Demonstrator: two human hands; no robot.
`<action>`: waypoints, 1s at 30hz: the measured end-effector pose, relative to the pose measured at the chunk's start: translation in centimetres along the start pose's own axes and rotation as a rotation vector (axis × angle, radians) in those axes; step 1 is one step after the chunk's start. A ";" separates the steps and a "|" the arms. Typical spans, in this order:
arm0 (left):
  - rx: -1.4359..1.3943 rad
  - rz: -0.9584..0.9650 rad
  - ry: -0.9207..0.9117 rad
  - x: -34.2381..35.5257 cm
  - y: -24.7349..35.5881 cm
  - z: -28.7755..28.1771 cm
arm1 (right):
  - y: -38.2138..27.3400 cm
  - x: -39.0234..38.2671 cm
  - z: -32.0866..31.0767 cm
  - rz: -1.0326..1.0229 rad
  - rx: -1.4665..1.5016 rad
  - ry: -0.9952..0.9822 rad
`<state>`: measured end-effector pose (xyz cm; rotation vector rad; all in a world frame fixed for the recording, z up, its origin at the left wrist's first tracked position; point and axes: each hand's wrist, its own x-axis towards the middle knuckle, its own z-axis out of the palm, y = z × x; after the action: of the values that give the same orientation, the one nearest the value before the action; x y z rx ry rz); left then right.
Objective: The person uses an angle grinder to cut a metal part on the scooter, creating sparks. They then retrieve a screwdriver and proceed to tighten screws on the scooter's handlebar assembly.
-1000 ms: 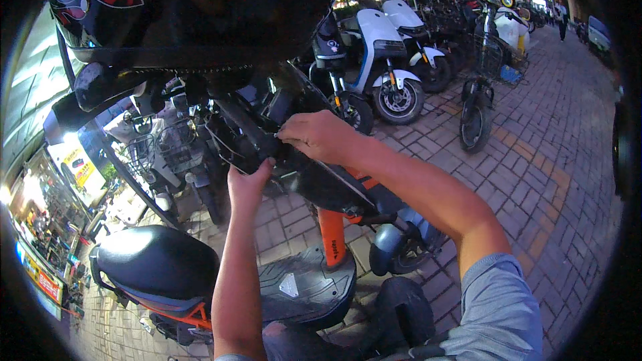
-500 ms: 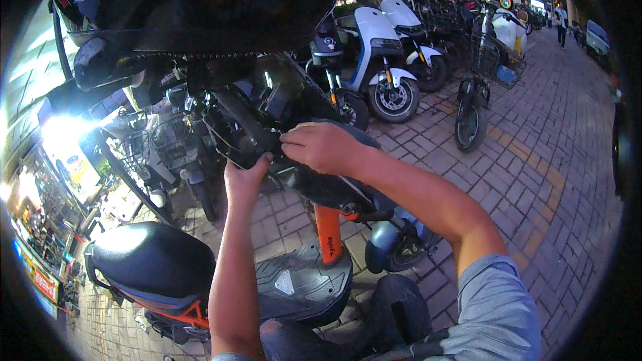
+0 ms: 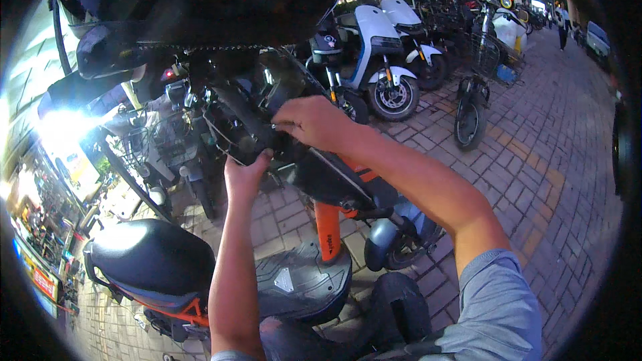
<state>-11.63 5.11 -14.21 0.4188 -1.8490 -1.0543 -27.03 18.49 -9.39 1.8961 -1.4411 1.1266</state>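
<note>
My left hand (image 3: 245, 172) is closed around a dark part at the handlebar (image 3: 246, 117) of an electric scooter, its thumb up along the near side. Just right of it and higher, my right hand (image 3: 314, 122) is closed in a pinch. A tiny shiny tip shows at those fingertips, too small to name. Below my arms lie the scooter's black seat (image 3: 150, 254), its grey footboard (image 3: 297, 281) and its orange upright (image 3: 327, 227). A dark cover (image 3: 214, 13) hangs over the handlebar and leaves much of it in shadow.
White scooters (image 3: 376, 43) stand parked beyond, and a bicycle with a front basket (image 3: 473, 93) is to the right. More bikes (image 3: 190, 174) and a glaring lamp (image 3: 63, 127) are on the left. A person (image 3: 562, 25) is far off on the brick pavement (image 3: 528, 160).
My right hand has risen slightly and drawn back from the dark part, uncovering more of the orange and black front. My left hand keeps its place. The distant person has shifted slightly.
</note>
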 end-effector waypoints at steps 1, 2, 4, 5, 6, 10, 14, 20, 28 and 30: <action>-0.007 -0.012 0.006 -0.3 0.3 0.1 | 0.1 0.7 0.2 0.017 -0.006 0.039; -0.015 -0.022 0.010 -0.5 0.8 0.2 | 0.1 1.6 0.4 0.035 -0.015 0.080; -0.001 -0.035 0.012 -0.4 0.6 0.2 | 0.4 3.1 0.8 0.089 -0.052 0.128; 0.007 -0.040 0.016 -0.3 0.5 0.1 | 0.0 4.0 0.8 0.123 -0.080 0.135; -0.007 -0.039 0.016 -0.3 0.4 0.0 | -0.4 4.6 0.7 0.156 -0.108 0.142; 0.004 -0.006 0.021 0.0 0.0 0.4 | -0.1 6.6 0.6 0.504 -0.171 -0.132; -0.026 0.014 0.020 0.0 -0.3 0.1 | -0.6 6.0 0.5 0.357 -0.171 -0.122; 0.024 -0.057 -0.008 -0.2 0.4 0.1 | -2.6 5.4 0.1 0.317 -0.314 -0.164; 0.029 -0.059 0.009 -0.4 0.6 -0.1 | -1.0 1.0 1.3 0.178 -0.178 0.065; 0.019 -0.058 0.007 -0.5 1.0 0.1 | -1.3 -0.4 1.3 0.159 -0.095 0.129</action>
<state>-11.32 6.09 -13.70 0.4894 -1.8512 -1.0734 -25.40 18.14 -10.31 1.6371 -1.5657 1.2074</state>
